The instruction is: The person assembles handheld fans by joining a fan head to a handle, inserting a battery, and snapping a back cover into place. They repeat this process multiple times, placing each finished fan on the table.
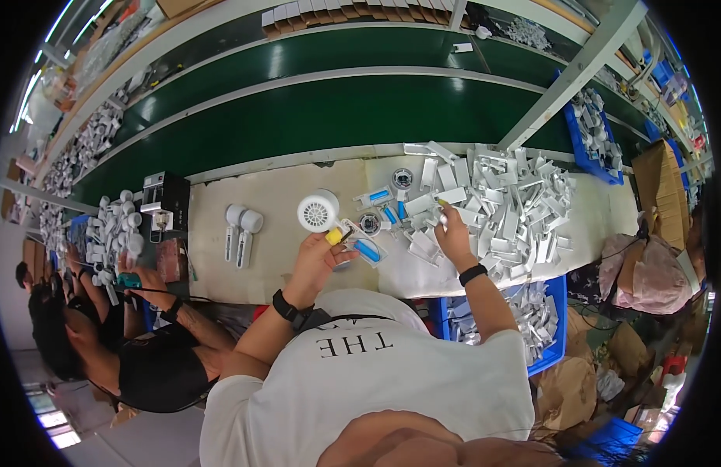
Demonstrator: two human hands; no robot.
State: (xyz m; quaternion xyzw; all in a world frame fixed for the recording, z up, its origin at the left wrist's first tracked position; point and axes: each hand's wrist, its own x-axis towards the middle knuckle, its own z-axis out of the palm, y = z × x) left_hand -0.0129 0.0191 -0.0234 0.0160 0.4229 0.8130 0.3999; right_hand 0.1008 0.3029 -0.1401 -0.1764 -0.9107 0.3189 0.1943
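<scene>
My left hand (318,261) is closed around a white handheld fan (318,212) with a round slotted grille. Beside the thumb lies a blue battery (367,250) in a white shell, with thin wires near it; how it joins the fan is hard to see. Something yellow (334,236) shows at the left fingertips, perhaps a finger cover. My right hand (454,237) reaches to the left edge of a heap of white plastic shells (508,210); its fingers are bent together, and what they pinch is unclear. Between the hands are more blue batteries (390,214) and a round motor part (370,225).
Two white fans (240,233) lie on the left of the table (212,272). A black machine (166,206) stands beyond them. Blue bins of parts (559,327) sit below the table and at the back right. At left, a co-worker's hand (146,284) grips a teal tool.
</scene>
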